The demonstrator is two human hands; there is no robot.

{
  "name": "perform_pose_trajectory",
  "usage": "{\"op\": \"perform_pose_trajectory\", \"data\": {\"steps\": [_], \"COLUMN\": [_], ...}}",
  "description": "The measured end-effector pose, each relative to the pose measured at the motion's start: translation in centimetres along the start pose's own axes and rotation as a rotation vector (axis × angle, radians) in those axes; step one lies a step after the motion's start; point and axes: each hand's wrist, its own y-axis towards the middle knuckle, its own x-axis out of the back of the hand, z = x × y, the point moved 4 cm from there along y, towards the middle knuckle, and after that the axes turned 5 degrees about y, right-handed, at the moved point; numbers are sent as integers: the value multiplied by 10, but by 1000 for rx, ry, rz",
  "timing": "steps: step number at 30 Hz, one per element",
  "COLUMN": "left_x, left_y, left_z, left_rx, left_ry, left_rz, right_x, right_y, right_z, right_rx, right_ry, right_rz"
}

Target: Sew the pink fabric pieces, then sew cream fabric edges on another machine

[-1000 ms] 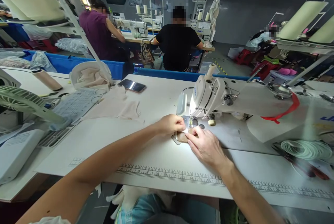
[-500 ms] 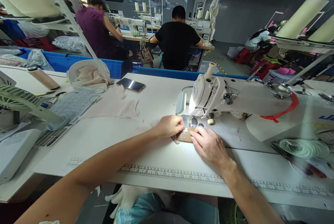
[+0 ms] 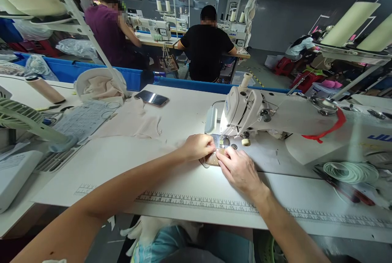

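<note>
Lap [image 3: 228, 242] in teal clothing shows below the near edge of a white table [image 3: 180, 118], where a printed ruler strip [image 3: 199, 204] runs. Both bare forearms cross that strip and converge: the left, bent at the elbow, slants in long from the lower left, the right rises more steeply from the lower right. The right hand [image 3: 240, 171] lies low, knuckles up, its bent fingers close together and their tips on the right part of a small brown piece [image 3: 211, 159]. The left hand [image 3: 199, 147] sits at the piece's upper left, wrist nearly straight, fingers curled narrow with tips bunched; whether either hand pinches the piece or only presses it, I cannot tell. The brown piece lies flat on the table just in front of the needle area of a white sewing machine [image 3: 241, 112], lit by its lamp. To the right are a pale green coil [image 3: 350, 172] and, on the machine, a red ribbon [image 3: 337, 126]. Farther left, pale cloth [image 3: 134, 124] spreads near a phone [image 3: 152, 98], with a green fan [image 3: 27, 118] off to the side. Beyond a blue trough [image 3: 190, 84], one person in purple [image 3: 104, 34] and another in black [image 3: 206, 50] sit at other machines.
</note>
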Motion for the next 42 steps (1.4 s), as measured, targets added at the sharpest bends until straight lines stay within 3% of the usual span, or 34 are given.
{"op": "perform_pose_trajectory", "data": {"steps": [2, 4, 6, 8, 15, 26, 36, 39, 42], "left_x": [2, 1, -5, -13, -35, -36, -41, -41, -40], "left_y": [-5, -15, -29, -43, -51, -21, -12, -12, -13], "left_z": [-5, -12, -18, -20, -12, -16, -13, -14, -15], "left_rx": [-119, -326, -534, -645, -641, -590, -579, -588, -596], "left_ry": [131, 259, 328, 360, 425, 419, 400, 409, 416], "left_rz": [-100, -203, -273, -327, -350, -314, -310, -317, -320], "right_x": [-1, -2, -3, -3, -2, 10, 5, 4, 1], "right_y": [1, 2, 3, 3, 2, -4, -8, -6, 0], "right_z": [2, 3, 3, 3, 5, -32, -36, -38, -50], "right_rx": [5, 5, 1, -2, -7, -131, -155, -198, -362], "right_ry": [-16, -23, -27, -31, -4, -71, -17, 23, 170], "right_rz": [11, 24, 34, 38, 5, -120, -116, -116, -114]}}
